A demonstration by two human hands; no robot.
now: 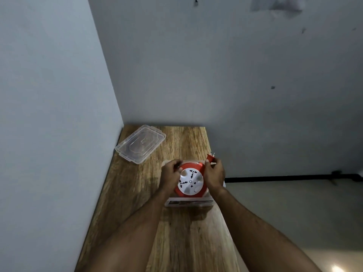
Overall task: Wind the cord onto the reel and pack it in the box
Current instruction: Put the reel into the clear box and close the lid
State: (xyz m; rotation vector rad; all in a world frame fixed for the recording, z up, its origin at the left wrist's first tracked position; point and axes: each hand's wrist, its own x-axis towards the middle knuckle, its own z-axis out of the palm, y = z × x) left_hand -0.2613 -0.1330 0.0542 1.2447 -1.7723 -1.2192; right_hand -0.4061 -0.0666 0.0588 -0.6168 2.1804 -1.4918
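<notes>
Orange-and-white reel (190, 181) sitting over the open box (189, 203) near the tabletop (182, 242) edge, cord seemingly wound. Left hand (170, 176) curled on the rim, right hand (214, 174) pinching the plug (210, 158) (prongs up). Packing step, by the look. Next: tuck plug, seat reel, fetch clear lid (140, 144) lying well apart.

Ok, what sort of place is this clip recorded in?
Probably a plain room in a home, in a corner. A narrow wooden table stands against bare grey painted walls, with a dark skirting strip along a pale floor. No shop or factory gear shows.
</notes>
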